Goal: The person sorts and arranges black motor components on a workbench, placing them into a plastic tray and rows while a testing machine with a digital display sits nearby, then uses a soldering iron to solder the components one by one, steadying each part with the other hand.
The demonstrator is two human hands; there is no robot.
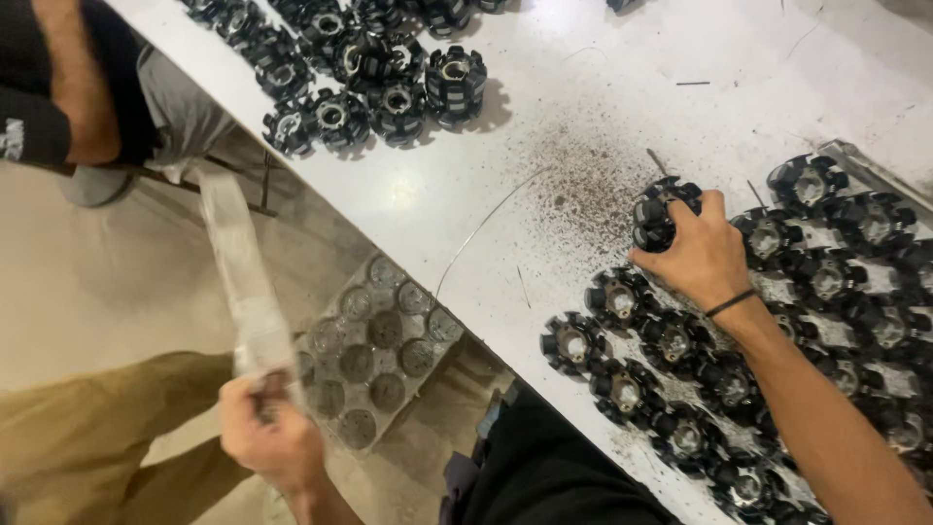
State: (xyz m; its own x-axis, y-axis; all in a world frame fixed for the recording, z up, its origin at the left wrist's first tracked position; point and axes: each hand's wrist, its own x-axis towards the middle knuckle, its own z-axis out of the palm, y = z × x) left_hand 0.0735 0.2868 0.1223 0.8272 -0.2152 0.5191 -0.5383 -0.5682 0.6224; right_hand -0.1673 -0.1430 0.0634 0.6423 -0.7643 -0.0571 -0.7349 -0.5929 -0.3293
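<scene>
Nearest the camera, the left hand [267, 433] is hanging low beside the table edge, its grip closing around the lower end of a long clear plastic strip [238, 262] – the strip's long axis is running up and away from the hand toward the upper left. Just beside that hand, lower than the tabletop, a clear moulded tray [374, 345] with round pockets is lying tilted. Further out, the right hand [695, 255] is reaching across the white table [583, 78], its grip wrapping a black round toothed part [656, 209] and holding it just above the speckled patch of dark dust. That part is sitting at the far-left tip of the hand, with rows of matching black parts [826, 282] spreading to the right under and beyond the forearm. Farthest off, another cluster of the same parts [389, 68] is resting near the top edge, and another person's arm [73, 92] is showing at the upper left
</scene>
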